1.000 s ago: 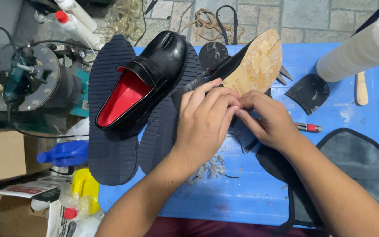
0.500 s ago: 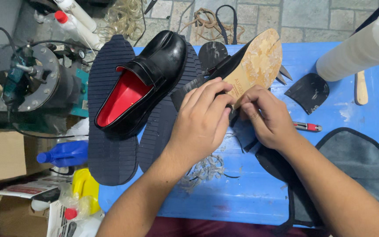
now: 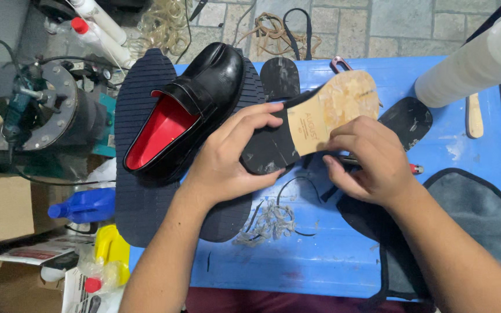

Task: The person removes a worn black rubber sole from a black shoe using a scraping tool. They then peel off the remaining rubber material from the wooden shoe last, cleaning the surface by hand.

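Since the earlier frame the two hands had drawn apart and the upturned shoe had come into fuller view — its tan leather sole and black heel area no longer covered by fingers. The left hand was closed on the heel end, thumb at the top edge and fingers curled beneath, while the right hand gripped the shoe's near edge by the forepart, fingertips pressed against the tan sole. The shoe was held sole-up just above the blue table, tilted toward the upper right. Beside the left hand lay a black loafer with a red lining on two ribbed dark rubber sole sheets (one mostly under the wrist). A heap of grey trimmings sat on the table below the hands — and a black rubber piece lay just past the right hand.
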